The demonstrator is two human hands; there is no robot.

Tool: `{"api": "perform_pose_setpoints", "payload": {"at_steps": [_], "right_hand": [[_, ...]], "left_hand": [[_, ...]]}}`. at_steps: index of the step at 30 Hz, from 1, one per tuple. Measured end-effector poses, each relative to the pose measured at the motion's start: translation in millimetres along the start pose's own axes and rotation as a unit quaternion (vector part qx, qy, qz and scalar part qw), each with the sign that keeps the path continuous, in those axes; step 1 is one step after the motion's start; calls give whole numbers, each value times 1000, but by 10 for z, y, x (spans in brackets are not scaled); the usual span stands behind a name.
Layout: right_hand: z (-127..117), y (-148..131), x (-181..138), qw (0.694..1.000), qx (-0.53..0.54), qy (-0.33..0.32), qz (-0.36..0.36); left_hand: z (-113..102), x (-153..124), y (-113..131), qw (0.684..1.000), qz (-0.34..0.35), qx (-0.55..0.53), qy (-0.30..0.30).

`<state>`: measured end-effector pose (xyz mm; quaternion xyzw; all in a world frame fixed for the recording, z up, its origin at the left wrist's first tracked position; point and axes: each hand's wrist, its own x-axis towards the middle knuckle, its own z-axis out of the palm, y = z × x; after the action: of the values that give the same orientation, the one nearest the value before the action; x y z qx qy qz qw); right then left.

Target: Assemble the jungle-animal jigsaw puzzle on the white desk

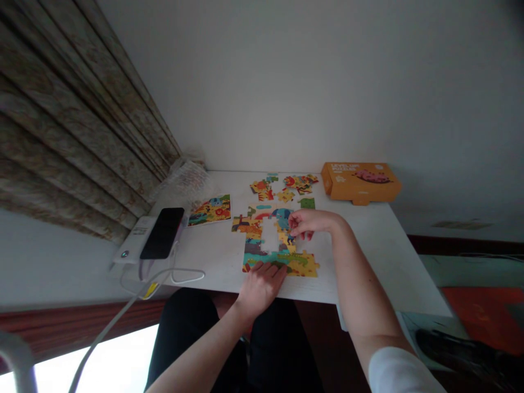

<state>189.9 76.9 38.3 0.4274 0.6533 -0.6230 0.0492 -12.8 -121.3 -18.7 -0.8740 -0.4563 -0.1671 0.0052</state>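
A partly joined animal jigsaw puzzle (252,246) lies on the white table, with a bare gap in its middle. My left hand (262,284) rests on its lower edge, fingers stretched out flat. At the puzzle's right side, my right hand (305,221) is closed in a pinch on a puzzle piece beside the blue elephant; the fingers cover much of that piece. Behind the puzzle lie loose joined clusters, one with a tiger (262,190) and one in red and yellow (301,183). A green piece (307,202) sits just beyond my right hand.
An orange puzzle box (360,183) stands at the back right. To the left are a picture card (210,210), bubble wrap (184,183) and a black phone (164,233) on a white box. A white cable (123,305) runs over the table's left front edge.
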Motion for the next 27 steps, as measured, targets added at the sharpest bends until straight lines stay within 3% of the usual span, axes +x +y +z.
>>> {"api": "perform_pose_setpoints", "payload": {"at_steps": [7,16,24,27], "right_hand": [[58,-46,76,997,-74,-12,18],[83,-45,102,997,-77,-23,16],[75,-28,128,997,-65,-25,16],[73,-11,133,998,-65,-10,17]], "left_hand": [[-72,-52,-8,998,12,-17,61],[-348,-340,-436,982,-107,-61,142],[-288,-388,-475,930,-234,-128,253],[-294,-390,-486,920,-256,-139,261]]}}
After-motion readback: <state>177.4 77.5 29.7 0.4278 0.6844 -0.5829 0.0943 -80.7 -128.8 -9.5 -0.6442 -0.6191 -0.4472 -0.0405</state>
